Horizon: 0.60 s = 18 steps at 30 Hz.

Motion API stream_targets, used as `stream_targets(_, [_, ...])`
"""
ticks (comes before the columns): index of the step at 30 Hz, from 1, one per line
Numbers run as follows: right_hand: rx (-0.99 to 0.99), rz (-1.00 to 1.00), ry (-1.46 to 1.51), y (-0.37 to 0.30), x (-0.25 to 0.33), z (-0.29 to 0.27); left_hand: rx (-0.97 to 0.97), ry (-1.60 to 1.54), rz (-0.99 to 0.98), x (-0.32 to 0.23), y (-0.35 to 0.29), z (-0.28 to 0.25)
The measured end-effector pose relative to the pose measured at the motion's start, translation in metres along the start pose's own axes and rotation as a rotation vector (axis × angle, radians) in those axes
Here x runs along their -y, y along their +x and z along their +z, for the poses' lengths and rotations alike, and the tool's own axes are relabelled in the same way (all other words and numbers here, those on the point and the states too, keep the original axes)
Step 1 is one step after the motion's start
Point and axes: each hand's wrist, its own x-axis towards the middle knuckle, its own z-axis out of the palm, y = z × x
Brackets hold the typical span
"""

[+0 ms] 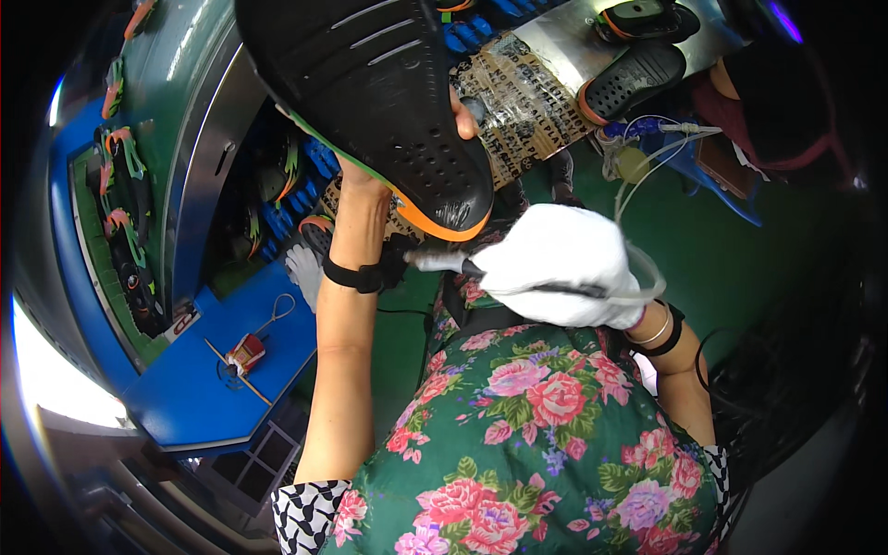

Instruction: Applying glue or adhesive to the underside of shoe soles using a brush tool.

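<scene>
On my remote feed, L hand [363,174] is curled round the blk perforated clog [370,111] at 11 o'clock, prob. light, semi-flexy, slick, best gripped mid-edge; gloved R hand [560,264] is clenched round hosed nozzle tool [439,263].

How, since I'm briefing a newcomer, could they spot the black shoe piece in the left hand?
Start at the flowered green garment and follow the left forearm up to the left hand. It holds a large black shoe piece with small holes near its rounded end and an orange-and-green edge. Unlike the similar black pieces on the metal table, it is held up.
</scene>
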Motion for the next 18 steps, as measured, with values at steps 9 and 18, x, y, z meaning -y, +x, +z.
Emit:
stream_targets(9, [0.099, -0.089, -0.099, 0.001, -0.009, 0.001, -0.001, -0.192, -0.13, 0.001, -0.003, -0.004])
stream_targets(18, [0.241, -0.143, -0.121, 0.004, -0.015, -0.002, -0.106, 0.163, -0.473, -0.001, 0.003, 0.001])
